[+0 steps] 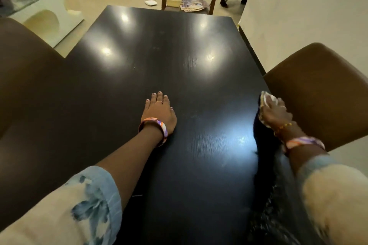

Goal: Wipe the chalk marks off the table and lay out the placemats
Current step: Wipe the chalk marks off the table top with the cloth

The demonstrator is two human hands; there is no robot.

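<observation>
At the table's (169,61) right edge, the right hand (275,114) grasps a crumpled white cloth (267,100), which protrudes forward of its fingers. Left of that grip, the left hand (160,110) lies flat, fingers extended, empty. Placemats (194,4) rest on the far chair (211,4), well beyond both hands.

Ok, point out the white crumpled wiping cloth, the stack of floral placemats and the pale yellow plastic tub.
white crumpled wiping cloth (267,100): head view, exposed top fold.
stack of floral placemats (194,3): head view, top mat's centre.
pale yellow plastic tub (173,0): head view, front wall.
</observation>
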